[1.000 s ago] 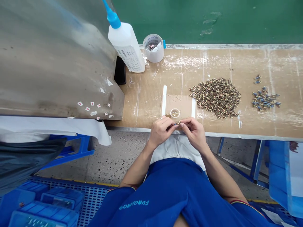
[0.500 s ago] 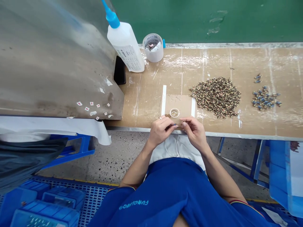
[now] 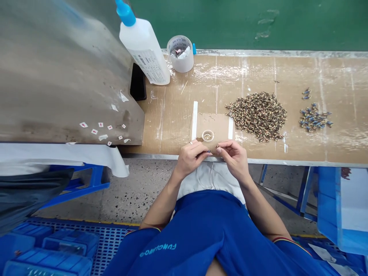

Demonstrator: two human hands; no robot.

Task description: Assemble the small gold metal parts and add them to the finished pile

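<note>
Bright, even lighting is recorded, apparently from overhead, with soft shadows only. Glare is present on the taped surface (image 3: 258, 73) and a dull sheen on the steel panel (image 3: 57, 76). Wide-angle bowing is noted toward the frame edges. Fine detail in the parts pile (image 3: 255, 117) is slightly soft.

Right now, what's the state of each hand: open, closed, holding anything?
Left hand: closed, pinching a small blue-tipped part, too small to identify.
Right hand: closed, fingertips pinching a tiny part, too small to identify.
</note>
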